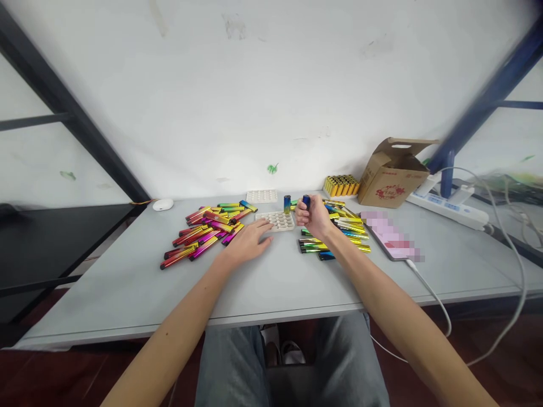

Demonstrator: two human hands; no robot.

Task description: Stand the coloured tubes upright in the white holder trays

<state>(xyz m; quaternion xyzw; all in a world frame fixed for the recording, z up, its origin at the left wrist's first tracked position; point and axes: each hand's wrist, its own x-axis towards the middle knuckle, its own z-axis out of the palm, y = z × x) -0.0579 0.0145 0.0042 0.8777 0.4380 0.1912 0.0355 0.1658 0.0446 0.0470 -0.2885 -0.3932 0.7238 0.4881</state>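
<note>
My left hand lies flat, its fingers stretched out and touching the left side of a white tray with rows of holes. A shiny blue-and-gold metallic tube stands upright at the tray's far right corner. To the right of the tray, my right hand is closed around another tube, whose dark blue end sticks up out of the fist; the rest is hidden. A loose pile of red, magenta and gold tubes lies left of my left hand. Gold, green and blue tubes lie under and beyond my right wrist.
A second white tray lies by the wall. At the back right are a tray packed with upright yellow tubes and an open cardboard box. A phone on a cable, a power strip and a white earbud case rest on the table.
</note>
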